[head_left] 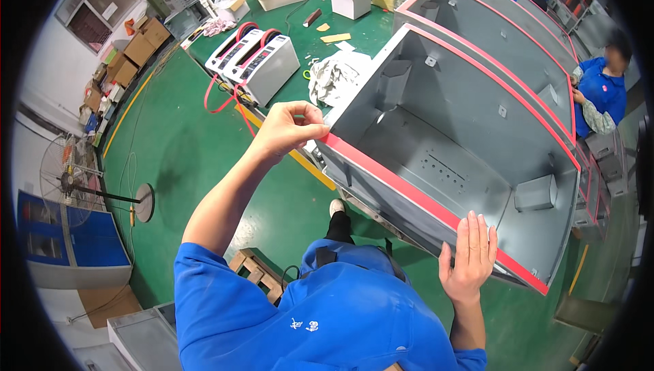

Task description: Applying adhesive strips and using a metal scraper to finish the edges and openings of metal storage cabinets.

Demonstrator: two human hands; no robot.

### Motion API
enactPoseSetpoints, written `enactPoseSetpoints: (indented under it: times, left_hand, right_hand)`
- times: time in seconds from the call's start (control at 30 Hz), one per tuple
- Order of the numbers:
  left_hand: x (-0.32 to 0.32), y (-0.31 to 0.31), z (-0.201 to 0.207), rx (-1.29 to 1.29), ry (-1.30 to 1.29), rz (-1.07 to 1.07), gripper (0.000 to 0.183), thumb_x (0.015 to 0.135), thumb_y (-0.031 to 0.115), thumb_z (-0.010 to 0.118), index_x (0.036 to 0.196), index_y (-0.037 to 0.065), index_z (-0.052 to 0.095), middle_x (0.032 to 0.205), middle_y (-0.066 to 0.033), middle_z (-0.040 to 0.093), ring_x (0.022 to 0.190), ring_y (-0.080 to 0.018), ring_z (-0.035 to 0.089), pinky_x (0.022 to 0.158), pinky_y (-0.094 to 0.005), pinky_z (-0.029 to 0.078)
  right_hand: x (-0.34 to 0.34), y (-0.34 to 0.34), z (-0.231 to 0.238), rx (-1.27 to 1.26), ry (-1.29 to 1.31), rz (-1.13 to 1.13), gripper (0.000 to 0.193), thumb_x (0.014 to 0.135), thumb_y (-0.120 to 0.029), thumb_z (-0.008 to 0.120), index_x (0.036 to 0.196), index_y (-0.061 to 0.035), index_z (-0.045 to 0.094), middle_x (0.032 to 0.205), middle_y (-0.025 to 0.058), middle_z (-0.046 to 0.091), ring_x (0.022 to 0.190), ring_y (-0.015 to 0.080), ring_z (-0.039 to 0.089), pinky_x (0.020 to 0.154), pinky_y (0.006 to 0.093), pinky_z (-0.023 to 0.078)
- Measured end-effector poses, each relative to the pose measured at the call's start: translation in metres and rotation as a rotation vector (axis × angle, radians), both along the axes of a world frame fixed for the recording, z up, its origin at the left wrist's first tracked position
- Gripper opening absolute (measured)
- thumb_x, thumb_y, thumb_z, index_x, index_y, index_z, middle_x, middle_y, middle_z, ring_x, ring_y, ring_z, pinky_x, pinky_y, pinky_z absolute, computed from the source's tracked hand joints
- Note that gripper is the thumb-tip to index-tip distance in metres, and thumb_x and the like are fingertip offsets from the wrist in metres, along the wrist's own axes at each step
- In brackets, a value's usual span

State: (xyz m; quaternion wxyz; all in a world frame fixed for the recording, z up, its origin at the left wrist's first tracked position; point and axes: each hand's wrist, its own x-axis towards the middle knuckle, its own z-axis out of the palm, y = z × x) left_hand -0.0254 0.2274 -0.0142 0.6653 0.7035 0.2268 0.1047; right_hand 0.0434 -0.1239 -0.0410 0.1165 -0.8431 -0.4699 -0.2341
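Observation:
In front of me an open grey metal cabinet (470, 88) lies with its hollow side up. A strip of red tape (402, 190) runs along its near rim, and red edging follows the far rim too. My left hand (291, 128) is closed in a pinch at the left end of the near strip, by the cabinet's corner. Farther right along the same rim, my right hand (469, 256) rests flat against the red tape, fingers stretched out and close together. Inside the cabinet are small brackets and a panel with round holes.
More red-edged cabinets (484, 37) stand behind. Two tape dispensers (262, 64) with red rolls sit on the green table beside crumpled white cloth (337, 78) and a carton (351, 1). A co-worker (601, 91) is at the right. A fan (68, 180) stands left.

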Motion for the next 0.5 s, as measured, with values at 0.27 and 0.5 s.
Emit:
enactPoseSetpoints:
  times: [0.27, 0.5]
  left_hand:
    - [-0.0002, 0.0004, 0.0, 0.023, 0.029, 0.012, 0.014, 0.067, 0.006, 0.07, 0.069, 0.004, 0.057, 0.07, 0.0, 0.056, 0.048, -0.0018, 0.044, 0.04, -0.0162, 0.029]
    - [0.0001, 0.0006, -0.0003, 0.017, 0.031, 0.011, 0.015, 0.067, 0.006, 0.071, 0.069, 0.005, 0.057, 0.069, 0.0001, 0.057, 0.048, -0.0017, 0.044, 0.04, -0.0163, 0.029]
  right_hand:
    - [0.0006, -0.0007, -0.002, -0.001, -0.003, 0.008, 0.038, 0.082, -0.018, 0.051, 0.112, 0.0053, 0.053, 0.115, 0.0205, 0.054, 0.108, 0.0342, 0.051, 0.095, 0.0475, 0.033]
    - [0.0011, -0.0006, -0.0017, -0.007, -0.008, 0.01, 0.038, 0.082, -0.017, 0.051, 0.112, 0.0053, 0.052, 0.115, 0.0204, 0.053, 0.108, 0.0342, 0.05, 0.095, 0.0474, 0.033]
